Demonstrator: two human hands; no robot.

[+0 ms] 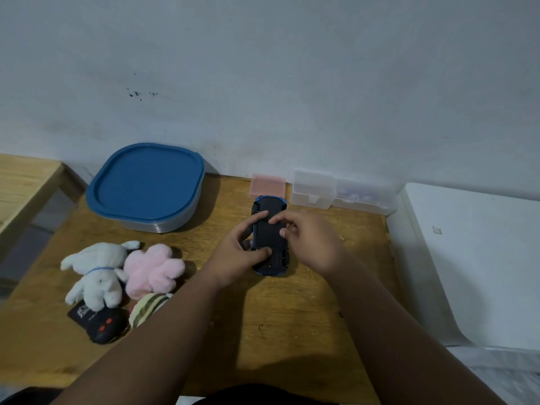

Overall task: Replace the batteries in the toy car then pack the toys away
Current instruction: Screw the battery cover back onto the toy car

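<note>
Toy car (269,207) lies belly-up between your hands. Your left hand (242,254) curls round its side and your right hand (311,242) pinches at the underside. Battery step judged in progress; cover state indiscernible. Plush toys (117,273) left of your left hand are unpacked, and the container (146,185) beyond is lidded.

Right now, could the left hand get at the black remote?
Probably yes, once it lets go. The left hand grips the upturned toy car. The remote lies to that arm's left, its buttoned end bare, though the white plush overlaps its far end.
</note>
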